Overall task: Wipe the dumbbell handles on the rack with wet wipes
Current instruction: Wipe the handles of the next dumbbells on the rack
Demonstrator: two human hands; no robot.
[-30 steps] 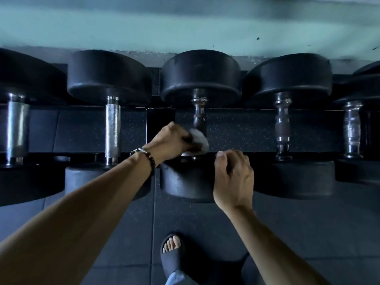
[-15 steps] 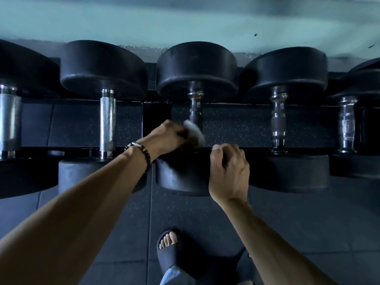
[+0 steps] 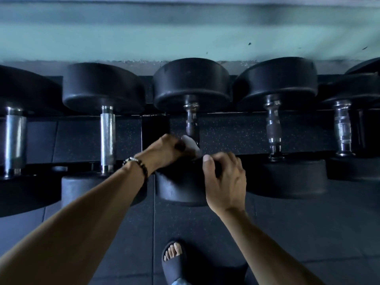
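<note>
Left hand (image 3: 164, 150): my grip pinches the crumpled white wet wipe (image 3: 190, 145) at the near end of the middle dumbbell's chrome contoured handle (image 3: 191, 120).
Right hand (image 3: 225, 177): fingers curled over the near black rubber dumbbell head (image 3: 178, 188); whether anything is held, I cannot tell.
Risk: the wipe may slide off that handle, leaving the far end unwiped.

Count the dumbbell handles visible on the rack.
5, left to right: far-left handle, straight handle, middle handle being wiped with the wipe, contoured handle, far-right handle. More may lie beyond the frame.

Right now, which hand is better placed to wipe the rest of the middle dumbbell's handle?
The left hand. It already holds the wipe against the handle, near its lower end. The right hand has no wipe and rests on the near weight.
</note>
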